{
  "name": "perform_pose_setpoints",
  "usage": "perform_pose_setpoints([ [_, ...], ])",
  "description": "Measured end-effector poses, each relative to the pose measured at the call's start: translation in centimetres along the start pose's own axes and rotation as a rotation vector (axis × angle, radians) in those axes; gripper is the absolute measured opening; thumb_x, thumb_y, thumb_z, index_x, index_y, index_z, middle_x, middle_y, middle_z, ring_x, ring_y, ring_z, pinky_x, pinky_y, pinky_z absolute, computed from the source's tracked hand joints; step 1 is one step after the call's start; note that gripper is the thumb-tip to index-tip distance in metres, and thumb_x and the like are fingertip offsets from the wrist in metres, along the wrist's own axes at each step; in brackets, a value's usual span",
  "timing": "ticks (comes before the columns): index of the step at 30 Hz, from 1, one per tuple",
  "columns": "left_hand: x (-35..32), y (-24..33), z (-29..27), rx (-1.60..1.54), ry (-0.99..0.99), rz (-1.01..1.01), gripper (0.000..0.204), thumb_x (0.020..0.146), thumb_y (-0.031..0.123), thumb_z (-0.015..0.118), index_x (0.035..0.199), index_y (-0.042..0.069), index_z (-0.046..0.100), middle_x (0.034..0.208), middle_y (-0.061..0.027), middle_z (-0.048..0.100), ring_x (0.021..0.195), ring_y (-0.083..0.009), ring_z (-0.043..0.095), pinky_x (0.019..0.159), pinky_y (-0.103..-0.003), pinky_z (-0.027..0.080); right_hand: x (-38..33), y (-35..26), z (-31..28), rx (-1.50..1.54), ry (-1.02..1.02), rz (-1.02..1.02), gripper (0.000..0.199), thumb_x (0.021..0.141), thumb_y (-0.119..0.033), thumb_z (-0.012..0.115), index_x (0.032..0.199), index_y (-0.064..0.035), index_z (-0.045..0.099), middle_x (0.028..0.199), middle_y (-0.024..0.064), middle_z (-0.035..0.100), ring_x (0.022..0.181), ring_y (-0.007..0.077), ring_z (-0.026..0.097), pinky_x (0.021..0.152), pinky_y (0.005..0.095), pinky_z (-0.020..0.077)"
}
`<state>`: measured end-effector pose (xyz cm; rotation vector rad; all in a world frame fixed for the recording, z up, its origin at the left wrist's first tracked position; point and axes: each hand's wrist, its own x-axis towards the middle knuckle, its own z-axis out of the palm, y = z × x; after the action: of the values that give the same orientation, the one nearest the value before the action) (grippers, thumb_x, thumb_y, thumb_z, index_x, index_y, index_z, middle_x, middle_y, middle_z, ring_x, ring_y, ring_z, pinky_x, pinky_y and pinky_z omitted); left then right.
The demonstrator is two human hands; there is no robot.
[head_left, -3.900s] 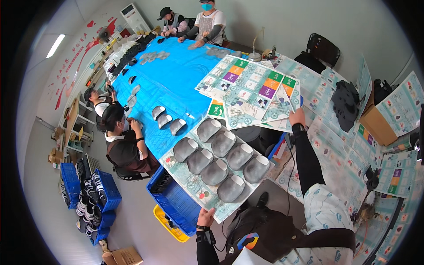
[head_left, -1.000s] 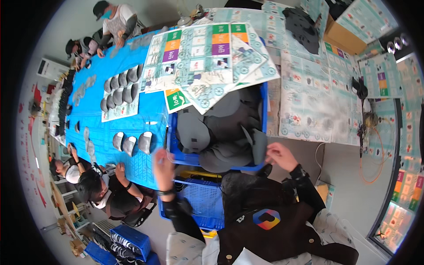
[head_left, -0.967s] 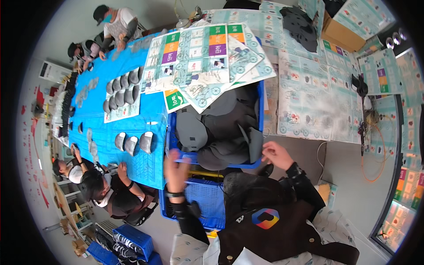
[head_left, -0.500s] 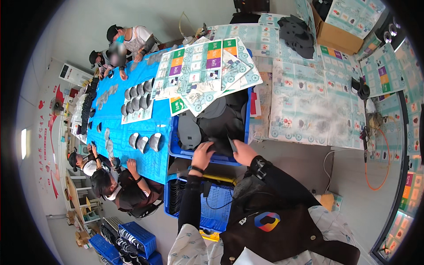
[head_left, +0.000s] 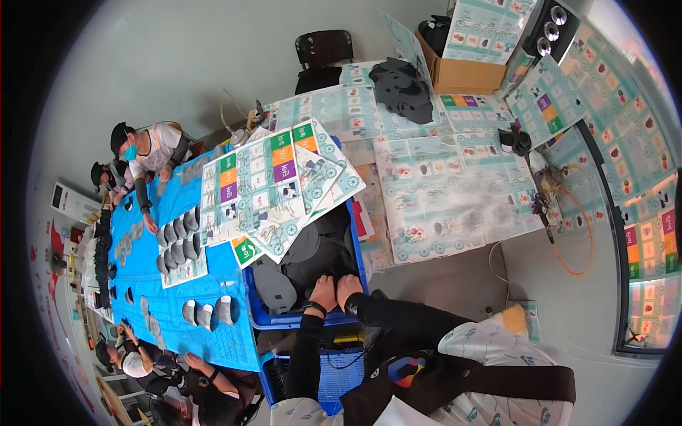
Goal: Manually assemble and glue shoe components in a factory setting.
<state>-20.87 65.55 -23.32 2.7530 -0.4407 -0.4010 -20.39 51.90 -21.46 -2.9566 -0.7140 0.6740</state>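
My left hand and my right hand are side by side, almost touching, over the near part of a blue plastic basket. Both have bent fingers pointing down among dark pieces, and the fingertips are hidden. What they grip, if anything, cannot be made out. Flat, dark grey curved pieces, shaped like cap brims, fill the basket. Printed boards lie across its far part and cover some of the pieces.
Left is a blue-covered table with rows of grey curved pieces; several people work around it. A board-covered table stands right, with a dark pile and cardboard box. Another blue basket sits below.
The view has turned, so the scene sits further left. My hands, apart with a dark piece between them before, have come together, lower among the pieces.
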Motion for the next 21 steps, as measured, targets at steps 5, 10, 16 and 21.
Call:
perform_pose_setpoints([
  [5,1.8,0.5,0.8,-0.018,0.045,0.184,0.036,0.08,0.02,0.064,0.109,-0.001,0.058,0.102,-0.0206,0.059,0.1,-0.0419,0.056,0.089,-0.049,0.047,-3.3,2.3,-1.6,-0.172,0.44,-0.082,0.04,0.087,-0.022,0.054,0.114,0.0059,0.064,0.113,0.0209,0.059,0.107,0.0344,0.053,0.092,0.0429,0.0391],
  [10,-1.2,3.8,-9.9,-0.542,0.078,-0.145,0.058,0.083,0.01,0.073,0.136,-0.001,0.054,0.125,-0.0208,0.065,0.103,-0.033,0.07,0.088,-0.04,0.057,-7.7,10.0,-9.7,0.128,0.509,-0.377,0.053,0.08,-0.028,0.064,0.121,0.0064,0.061,0.118,0.0204,0.059,0.117,0.0338,0.052,0.099,0.0454,0.0415],
  [16,-0.8,13.5,-14.8,-0.462,0.786,-0.362,0.027,0.096,0.0,0.056,0.122,-0.002,0.062,0.111,-0.0164,0.068,0.098,-0.0294,0.065,0.085,-0.035,0.05,-8.9,31.4,-14.0,0.712,0.511,0.19,0.036,0.08,-0.026,0.067,0.105,-0.0012,0.062,0.101,0.0212,0.065,0.104,0.0396,0.061,0.088,0.0479,0.0505],
  [21,4.8,22.7,-11.3,-0.781,0.777,-0.312,0.023,0.099,-0.001,0.052,0.12,-0.003,0.061,0.098,-0.0098,0.068,0.087,-0.0173,0.063,0.081,-0.029,0.05,-11.0,59.4,-10.0,1.795,0.57,0.666,0.029,0.087,-0.027,0.069,0.104,-0.0045,0.066,0.092,0.0087,0.071,0.078,0.0207,0.07,0.066,0.0369,0.0553],
])
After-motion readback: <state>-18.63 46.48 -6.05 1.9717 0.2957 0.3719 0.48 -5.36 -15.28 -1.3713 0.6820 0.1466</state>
